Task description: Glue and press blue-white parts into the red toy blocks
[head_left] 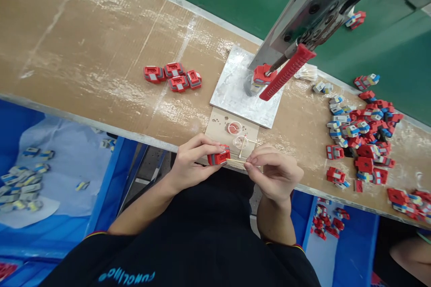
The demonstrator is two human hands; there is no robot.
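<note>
My left hand (194, 160) is closed around a small red plastic toy part (218, 156), held just over the bench's front edge. Between the fingertips of my right hand (274, 168) is a thin wooden stick (237, 160), its far end touching or very close to the red part. Beyond my hands, a small cup of red liquid (235, 128) and a clear cup (240, 142) sit on a piece of cardboard (215, 131). Another stick or swab rests by the clear cup.
A press with a red handle (286, 74) stands on a metal plate (232, 87), a red toy piece under it. Several red parts (178, 83) lie left, and a pile of red, white and blue pieces (367, 130) right. Blue bins (104, 179) flank me; a person's arm shows lower right.
</note>
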